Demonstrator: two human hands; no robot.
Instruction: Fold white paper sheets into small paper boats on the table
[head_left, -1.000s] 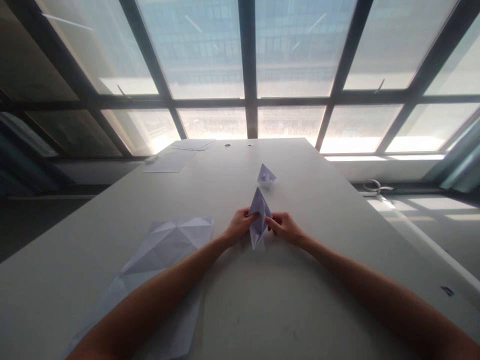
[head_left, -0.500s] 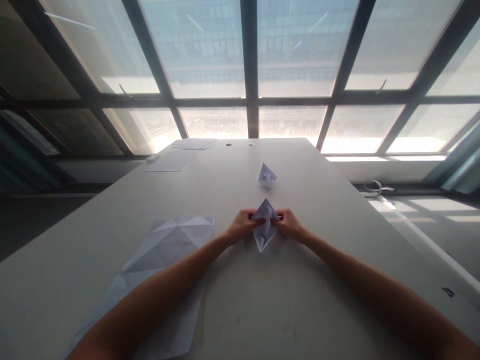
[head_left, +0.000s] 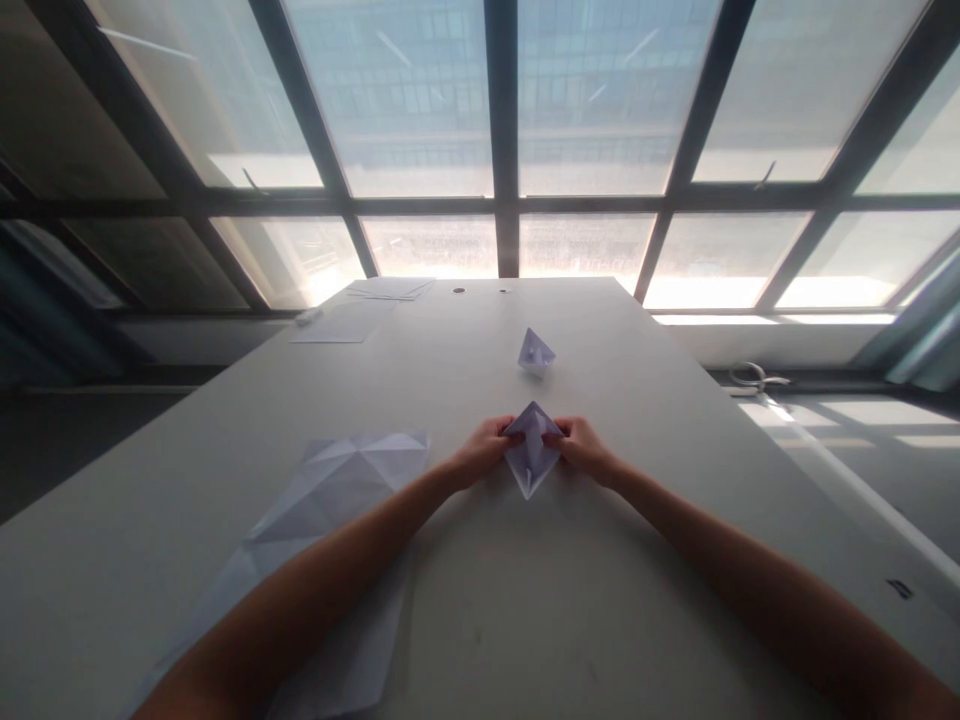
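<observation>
Far left on the grey table [head_left: 675, 560], a large creased sheet of paper [head_left: 330, 520] lies flat, its near part under the person's left forearm. Further back on the left, flat sheets of paper [head_left: 352, 318] rest near the window end. Moving in, the left hand [head_left: 480, 452] pinches the left corner of a small folded paper piece [head_left: 532, 452], fingers closed tight on it. The piece sits just above the tabletop at centre, spread into a kite shape with one point aimed toward the person. The right hand [head_left: 589, 450] pinches the opposite corner, fingers likewise closed on the paper. Behind the held piece, well apart from it, a finished small paper boat [head_left: 535, 352] stands on the table. Far right, off the table by the window sill, lies a pair of scissors [head_left: 757, 377].
</observation>
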